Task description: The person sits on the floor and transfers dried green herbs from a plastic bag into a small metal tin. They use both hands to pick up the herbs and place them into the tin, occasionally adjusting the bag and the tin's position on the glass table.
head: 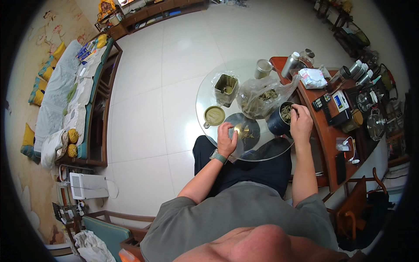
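My right hand [301, 123] is at the rim of a dark blue canister [277, 123] filled with dried leaves [286, 113]; whether its fingers pinch leaves or the rim cannot be told. Above the glass table's near left part is my left hand [227, 139], fingers curled apart and holding nothing visible. Beside it a dark round disc [246, 132] bears a few dried strands. A clear plastic bag [253, 103] of dried leaves lies against the canister. Behind my left hand are a round olive lid or cup [214, 115] and a square tin [226, 85] lined with plastic, with some leaves inside.
A glass jar [263, 68] stands at the glass table's [199, 98] far edge. The wooden desk [322, 137] at right holds a metal bottle [290, 65], a tissue pack [312, 78], a remote control [321, 102], a phone [340, 167] and glass pots. A wooden sofa [108, 98] stands left.
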Available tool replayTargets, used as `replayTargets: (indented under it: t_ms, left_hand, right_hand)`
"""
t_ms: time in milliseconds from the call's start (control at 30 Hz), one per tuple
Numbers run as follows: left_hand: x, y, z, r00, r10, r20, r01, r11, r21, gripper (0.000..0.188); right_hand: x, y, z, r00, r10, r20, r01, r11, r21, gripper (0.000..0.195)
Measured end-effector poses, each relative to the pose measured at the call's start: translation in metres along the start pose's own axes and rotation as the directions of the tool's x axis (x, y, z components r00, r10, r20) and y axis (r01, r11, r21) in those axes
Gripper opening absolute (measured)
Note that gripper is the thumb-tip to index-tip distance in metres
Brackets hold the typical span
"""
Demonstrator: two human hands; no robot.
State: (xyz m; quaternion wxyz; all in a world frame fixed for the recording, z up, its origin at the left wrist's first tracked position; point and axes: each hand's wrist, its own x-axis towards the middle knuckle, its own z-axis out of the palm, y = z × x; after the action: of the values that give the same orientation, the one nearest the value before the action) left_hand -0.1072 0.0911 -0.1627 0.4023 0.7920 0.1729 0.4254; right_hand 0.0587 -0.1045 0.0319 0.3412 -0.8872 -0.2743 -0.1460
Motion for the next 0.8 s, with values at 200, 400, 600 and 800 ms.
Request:
replayTargets:
  t_ms: [200, 400, 600, 800]
  left_hand:
    - [0.002, -0.003, 0.002, 1.000, 0.003, -0.009, -0.003, 1.000, -0.006, 0.029]
    - [0.000, -0.002, 0.000, 0.999, 0.030, -0.019, -0.030, 1.000, 0.006, 0.027]
    - [-0.004, 0.001, 0.003, 0.999, 0.034, -0.006, -0.034, 0.999, 0.004, 0.026]
    - [0.000, -0.002, 0.005, 0.999, 0.031, -0.039, -0.031, 0.999, 0.006, 0.026]
  right_hand:
    - [0.014, 0.024, -0.004, 0.993, 0.008, 0.119, 0.004, 0.995, -0.101, 0.027]
    - [0.082, 0.001, 0.027, 0.909, -0.168, 0.382, 0.214, 0.973, -0.081, 0.027]
    - [0.152, 0.077, 0.169, 0.430, 0.024, 0.903, 0.624, 0.714, -0.316, 0.029]
    - [0.133, 0.066, 0.198, 0.521, -0.048, 0.852, 0.619, 0.709, -0.339, 0.036]
